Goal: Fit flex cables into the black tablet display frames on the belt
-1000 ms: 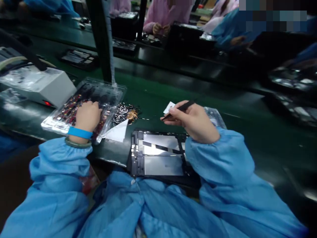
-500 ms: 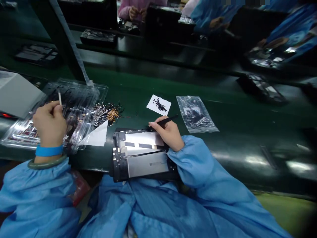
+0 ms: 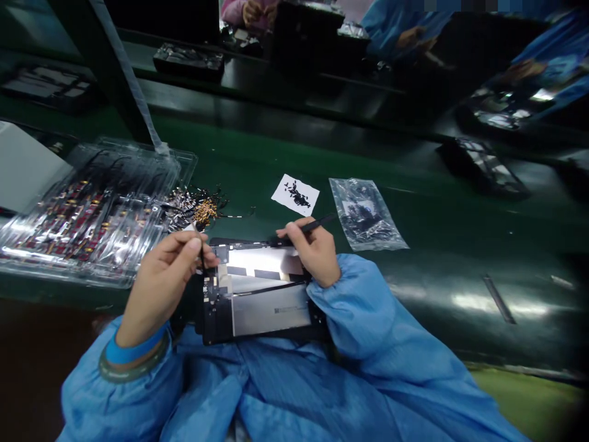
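Note:
An open tablet frame [image 3: 264,301] with shiny metal panels lies at the near edge of the green bench, against my blue smock. My left hand [image 3: 161,279] pinches a small thin part [image 3: 201,256] between thumb and forefinger at the frame's upper left corner. At the frame's top edge, my right hand [image 3: 313,248] grips black tweezers [image 3: 308,227], their tip pointing left over it.
A clear plastic tray [image 3: 87,215] of small red and gold parts sits left. A loose pile of flex parts [image 3: 197,205] lies beside it. A white paper with black bits [image 3: 296,194] and a clear bag [image 3: 365,215] lie beyond the frame. Other people work across the belt.
My left hand left the plastic tray and came right to the frame's corner with a small part pinched. My right hand stayed at the frame's top edge.

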`<action>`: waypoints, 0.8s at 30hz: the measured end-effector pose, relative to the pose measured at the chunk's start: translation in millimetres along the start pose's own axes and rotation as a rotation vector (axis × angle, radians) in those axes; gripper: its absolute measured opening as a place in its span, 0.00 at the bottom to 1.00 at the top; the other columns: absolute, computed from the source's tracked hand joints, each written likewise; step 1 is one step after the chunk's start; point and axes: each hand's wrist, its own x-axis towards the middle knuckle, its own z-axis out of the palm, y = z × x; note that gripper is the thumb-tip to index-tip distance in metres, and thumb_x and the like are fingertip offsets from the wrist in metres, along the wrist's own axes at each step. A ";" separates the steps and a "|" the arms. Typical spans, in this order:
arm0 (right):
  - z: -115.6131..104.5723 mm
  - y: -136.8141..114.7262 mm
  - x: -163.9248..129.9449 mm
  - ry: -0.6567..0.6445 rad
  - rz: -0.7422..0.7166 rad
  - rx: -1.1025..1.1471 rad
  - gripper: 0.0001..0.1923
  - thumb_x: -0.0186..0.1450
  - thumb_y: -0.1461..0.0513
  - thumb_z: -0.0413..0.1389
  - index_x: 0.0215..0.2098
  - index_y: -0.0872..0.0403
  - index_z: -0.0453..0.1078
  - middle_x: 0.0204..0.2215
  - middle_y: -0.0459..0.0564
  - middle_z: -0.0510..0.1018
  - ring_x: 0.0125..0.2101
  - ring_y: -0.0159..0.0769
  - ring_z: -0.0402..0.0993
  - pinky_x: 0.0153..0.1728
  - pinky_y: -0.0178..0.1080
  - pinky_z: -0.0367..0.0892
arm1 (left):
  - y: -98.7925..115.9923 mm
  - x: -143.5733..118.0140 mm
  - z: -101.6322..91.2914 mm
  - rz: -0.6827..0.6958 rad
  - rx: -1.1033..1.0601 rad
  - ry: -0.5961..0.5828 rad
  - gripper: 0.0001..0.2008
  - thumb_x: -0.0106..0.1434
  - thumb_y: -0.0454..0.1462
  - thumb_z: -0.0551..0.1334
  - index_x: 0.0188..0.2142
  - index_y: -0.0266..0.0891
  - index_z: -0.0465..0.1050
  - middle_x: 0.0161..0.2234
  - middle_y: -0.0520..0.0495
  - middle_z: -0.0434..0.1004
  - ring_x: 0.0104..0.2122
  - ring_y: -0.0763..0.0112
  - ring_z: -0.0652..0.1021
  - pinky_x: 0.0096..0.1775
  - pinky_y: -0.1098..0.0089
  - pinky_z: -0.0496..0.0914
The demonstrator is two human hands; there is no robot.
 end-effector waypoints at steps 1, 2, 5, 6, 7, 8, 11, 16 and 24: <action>0.0 -2.5 -0.8 0.016 -0.020 0.111 0.16 0.66 0.49 0.53 0.31 0.53 0.71 0.31 0.50 0.81 0.37 0.40 0.79 0.42 0.44 0.73 | -5.6 -0.9 2.7 -0.032 0.025 -0.011 0.17 0.51 0.46 0.73 0.35 0.37 0.76 0.28 0.51 0.76 0.28 0.74 0.77 0.35 0.71 0.77; 0.3 -6.1 -2.2 0.030 -0.057 0.210 0.15 0.68 0.51 0.51 0.33 0.52 0.71 0.34 0.50 0.81 0.40 0.40 0.79 0.44 0.44 0.73 | -10.3 -1.5 5.3 -0.053 0.057 -0.016 0.18 0.52 0.46 0.72 0.37 0.37 0.77 0.27 0.51 0.76 0.27 0.75 0.77 0.34 0.73 0.76; 3.0 -21.7 -9.6 0.006 -0.245 0.257 0.09 0.70 0.59 0.49 0.40 0.51 0.70 0.43 0.50 0.79 0.41 0.36 0.79 0.42 0.41 0.75 | -18.3 -2.9 13.7 -0.067 0.163 -0.037 0.20 0.55 0.46 0.70 0.42 0.36 0.76 0.28 0.48 0.78 0.27 0.72 0.79 0.30 0.74 0.74; 4.7 -27.1 -12.5 -0.041 -0.339 0.184 0.08 0.70 0.62 0.49 0.42 0.51 0.70 0.43 0.50 0.79 0.40 0.34 0.79 0.42 0.40 0.75 | -19.2 -3.5 16.4 -0.059 0.193 -0.047 0.20 0.56 0.46 0.69 0.43 0.35 0.76 0.28 0.47 0.79 0.28 0.71 0.79 0.30 0.73 0.74; 6.8 -31.6 -15.3 -0.099 -0.444 0.088 0.09 0.69 0.64 0.50 0.43 0.51 0.71 0.42 0.50 0.80 0.39 0.34 0.79 0.41 0.38 0.75 | -19.7 -4.1 18.8 -0.043 0.220 -0.059 0.19 0.56 0.45 0.68 0.43 0.35 0.76 0.29 0.47 0.79 0.28 0.70 0.79 0.29 0.73 0.74; 9.3 -35.0 -17.9 -0.158 -0.549 -0.017 0.09 0.69 0.65 0.50 0.44 0.52 0.71 0.41 0.51 0.80 0.40 0.34 0.79 0.41 0.37 0.75 | -20.2 -4.8 21.0 -0.020 0.245 -0.072 0.19 0.57 0.44 0.67 0.44 0.35 0.76 0.30 0.46 0.79 0.28 0.70 0.79 0.29 0.72 0.75; 17.9 -37.6 -23.1 -0.261 -0.784 -0.303 0.10 0.68 0.66 0.52 0.46 0.55 0.72 0.41 0.54 0.81 0.43 0.35 0.78 0.43 0.36 0.74 | -23.7 -7.3 25.1 0.095 0.307 -0.104 0.17 0.59 0.41 0.64 0.46 0.35 0.74 0.33 0.46 0.80 0.29 0.70 0.79 0.31 0.71 0.76; 30.0 -32.3 -28.3 -0.231 -0.886 -0.555 0.12 0.70 0.66 0.49 0.44 0.59 0.73 0.39 0.56 0.81 0.40 0.36 0.79 0.40 0.35 0.73 | -36.2 -15.7 28.4 0.370 0.503 -0.067 0.20 0.63 0.36 0.59 0.55 0.39 0.68 0.38 0.45 0.78 0.36 0.70 0.80 0.42 0.68 0.76; 20.8 -38.6 -24.0 -0.027 -0.703 -0.332 0.06 0.66 0.66 0.52 0.33 0.53 0.71 0.28 0.48 0.78 0.30 0.32 0.76 0.30 0.33 0.71 | -30.2 -18.8 24.4 0.273 0.523 0.027 0.17 0.61 0.39 0.62 0.49 0.37 0.72 0.33 0.47 0.79 0.32 0.70 0.79 0.38 0.70 0.74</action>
